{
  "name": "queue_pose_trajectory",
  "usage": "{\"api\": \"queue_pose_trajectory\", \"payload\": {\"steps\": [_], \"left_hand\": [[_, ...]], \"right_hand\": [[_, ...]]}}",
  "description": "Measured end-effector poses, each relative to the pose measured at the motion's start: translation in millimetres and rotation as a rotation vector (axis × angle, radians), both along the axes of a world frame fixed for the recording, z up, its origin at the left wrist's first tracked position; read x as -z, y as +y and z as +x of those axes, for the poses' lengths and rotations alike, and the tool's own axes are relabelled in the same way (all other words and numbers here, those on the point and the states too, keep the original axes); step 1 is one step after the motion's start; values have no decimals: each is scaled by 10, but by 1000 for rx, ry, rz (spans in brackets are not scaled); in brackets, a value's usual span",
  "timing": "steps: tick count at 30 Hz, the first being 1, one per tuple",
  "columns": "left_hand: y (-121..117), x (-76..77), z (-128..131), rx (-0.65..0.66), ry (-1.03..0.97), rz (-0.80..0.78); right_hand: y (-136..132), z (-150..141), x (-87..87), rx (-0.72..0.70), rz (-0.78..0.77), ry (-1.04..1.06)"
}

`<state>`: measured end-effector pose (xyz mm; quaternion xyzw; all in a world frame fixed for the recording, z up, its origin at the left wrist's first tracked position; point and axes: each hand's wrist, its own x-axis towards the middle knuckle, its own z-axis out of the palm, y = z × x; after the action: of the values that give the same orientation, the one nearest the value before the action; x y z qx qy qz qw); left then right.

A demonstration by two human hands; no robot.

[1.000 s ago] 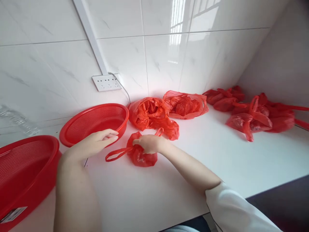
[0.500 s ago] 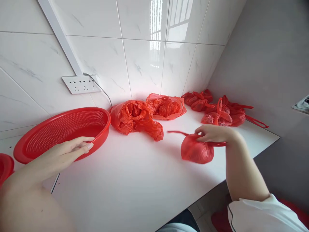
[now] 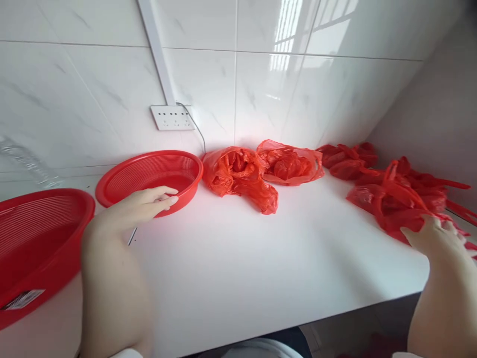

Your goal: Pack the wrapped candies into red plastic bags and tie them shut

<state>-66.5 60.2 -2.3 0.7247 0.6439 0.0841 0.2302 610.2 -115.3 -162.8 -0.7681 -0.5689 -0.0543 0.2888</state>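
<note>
At the left, my left hand rests at the front rim of a red perforated plastic basket, its fingers stretched out and slightly apart. I cannot tell how firmly it touches the rim. On the right, my right hand lies over a red plastic bag, thumb and fingers spread; part of the bag is hidden under it. That bag sits against other knotted red bags near the right wall. What the bags contain cannot be made out.
A second red basket with a label stands at the near left. Two crumpled red bags, one bunched and one opened out, lie by the tiled wall. More red bags fill the corner. A socket panel with a cable is above.
My right hand has carried the red bag rightward to the other bags and its fingers have spread. The view has turned left, showing more of the second basket. My left hand stays by the rim.
</note>
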Motion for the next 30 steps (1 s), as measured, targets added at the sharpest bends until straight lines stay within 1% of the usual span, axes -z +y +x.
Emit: {"api": "queue_pose_trajectory", "payload": {"steps": [1,2,3,4,5,6,8,9,11,12,14,15,17,20,22,24,26,28,30], "left_hand": [[-21,-13,-16,-6,-8,7],[-37,-24,-34,-19,-14,11],[-50,-34,-54,-37,-17,12],[-57,-40,-73,-62,-16,8],[-60,-44,-91,-90,-12,5],[-59,-43,-105,-118,-5,5],[-45,-28,-119,-158,15,18],[-35,-15,-115,-165,24,27],[-14,18,-83,-152,34,32],[-5,33,-57,-136,37,26],[4,57,7,-99,42,8],[5,64,42,-76,45,2],[-4,71,112,-23,51,-3],[-27,92,228,56,49,2],[-39,134,331,97,20,51],[-37,206,456,157,-30,128],[-15,299,587,238,-75,171],[27,406,709,311,-86,142],[83,532,827,353,-80,73]], "right_hand": [[60,-50,16,64,116,-3],[130,-129,2,120,196,1],[213,-243,-41,180,222,10],[308,-393,-110,186,197,21],[414,-578,-203,153,138,31],[529,-794,-313,78,74,32],[782,-1293,-552,-120,-4,25],[916,-1561,-664,-231,-93,19],[1200,-2092,-828,-401,-159,46],[1350,-2342,-867,-485,-174,83],[1661,-2783,-850,-570,-147,108],[1815,-2968,-800,-609,-147,99],[2099,-3262,-656,-618,-128,84],[2395,-3520,-468,-593,-77,99],[2480,-3590,-436,-601,-32,136],[2487,-3598,-483,-615,35,172],[2448,-3567,-573,-636,153,236],[2397,-3516,-661,-668,266,311],[2358,-3464,-718,-690,320,356]]}}
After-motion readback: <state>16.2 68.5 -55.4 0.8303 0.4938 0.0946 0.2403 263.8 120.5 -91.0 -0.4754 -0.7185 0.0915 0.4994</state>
